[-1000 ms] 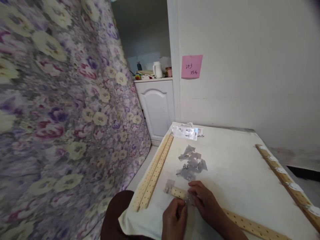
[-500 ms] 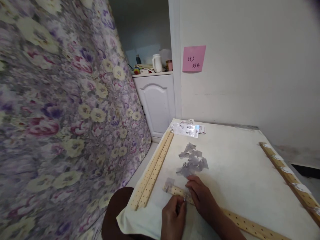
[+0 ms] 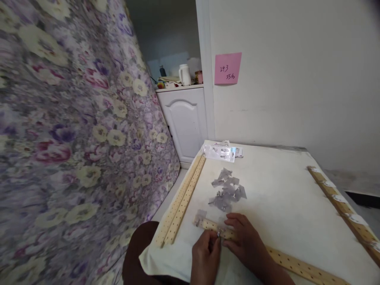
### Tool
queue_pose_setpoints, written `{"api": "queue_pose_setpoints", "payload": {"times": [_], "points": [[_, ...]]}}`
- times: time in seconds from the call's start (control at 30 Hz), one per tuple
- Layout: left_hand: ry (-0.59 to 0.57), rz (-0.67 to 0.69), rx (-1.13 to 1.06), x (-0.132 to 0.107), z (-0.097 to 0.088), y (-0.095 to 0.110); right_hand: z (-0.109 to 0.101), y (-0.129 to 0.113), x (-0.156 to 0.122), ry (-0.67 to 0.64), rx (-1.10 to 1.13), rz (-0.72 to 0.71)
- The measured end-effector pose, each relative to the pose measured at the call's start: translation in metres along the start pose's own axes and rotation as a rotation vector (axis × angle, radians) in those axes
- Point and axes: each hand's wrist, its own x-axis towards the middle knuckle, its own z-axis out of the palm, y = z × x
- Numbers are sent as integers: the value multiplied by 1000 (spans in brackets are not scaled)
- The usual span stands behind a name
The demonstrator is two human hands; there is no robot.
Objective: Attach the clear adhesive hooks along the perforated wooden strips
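Observation:
My left hand (image 3: 205, 253) is curled near the table's front edge, its fingertips pinched on something tiny and metallic at the perforated wooden strip (image 3: 285, 259). My right hand (image 3: 245, 241) lies over the same strip just to the right, fingers bent down and pressing a small clear packet against it. The strip runs from the left end (image 3: 204, 224) off toward the lower right. A small clear packet (image 3: 201, 215) sits at its left end. A heap of small clear packets (image 3: 227, 190) lies just beyond my hands.
The table is covered with a cream cloth (image 3: 282, 202). Two wooden strips (image 3: 182, 200) lie side by side along its left edge, another strip with white tags (image 3: 341, 198) along the right. A larger clear pack (image 3: 221, 151) sits at the far edge. A floral curtain (image 3: 74, 138) hangs left.
Both hands stayed at the strip's left end; the right hand slid slightly forward then settled back over it. The view shifted a little.

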Motion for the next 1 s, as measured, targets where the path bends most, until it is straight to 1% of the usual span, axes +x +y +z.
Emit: {"api": "queue_pose_setpoints", "payload": {"times": [0.1, 0.23, 0.47, 0.73, 0.87, 1.0], "points": [[5, 17, 1, 0, 0, 0, 4, -1, -1, -38, -26, -12], [4, 24, 3, 0, 0, 1, 9, 0, -3, -47, -56, 0], [-4, 17, 7, 1, -1, 3, 5, -8, -3, -71, -93, 20], [-8, 32, -3, 1, 0, 1, 7, -10, -2, -51, -138, -4], [19, 35, 36, 1, -1, 0, 8, -9, -2, -44, -143, -7], [52, 48, 28, 0, -3, -4, 8, -8, -3, -44, -139, -7]]}}
